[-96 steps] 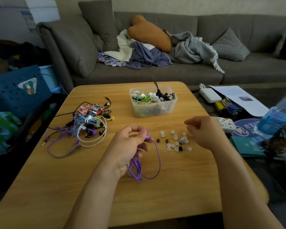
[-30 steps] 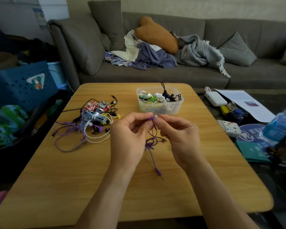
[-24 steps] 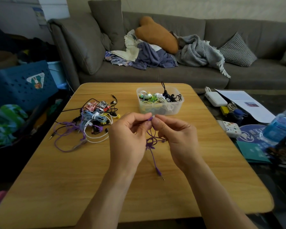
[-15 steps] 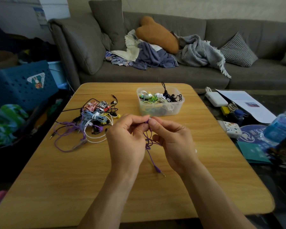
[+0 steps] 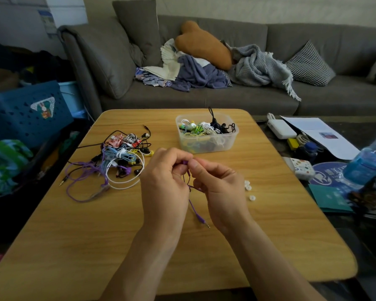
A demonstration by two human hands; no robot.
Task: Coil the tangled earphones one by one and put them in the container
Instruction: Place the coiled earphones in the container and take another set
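Both hands meet over the middle of the wooden table (image 5: pixel 269 235). My left hand (image 5: pixel 165 181) and my right hand (image 5: pixel 219 187) pinch the top of a purple earphone (image 5: pixel 192 205) between their fingertips. Its cord hangs down between the hands, and the jack plug lies on the table below them. A tangled pile of earphones (image 5: pixel 115 157) in several colours lies to the left. The clear plastic container (image 5: pixel 206 135), holding several coiled earphones, stands just beyond my hands.
Small white ear tips (image 5: pixel 249 191) lie on the table right of my right hand. A grey sofa (image 5: pixel 313 94) with cushions and clothes runs behind. Right of the table are papers, a white box (image 5: pixel 281 129) and a blue bottle (image 5: pixel 367 161). A blue crate (image 5: pixel 24 111) stands at left.
My right hand came in from the right and joined the left on the purple earphone. The looped bundle has come loose, so the cord and plug hang down onto the table.
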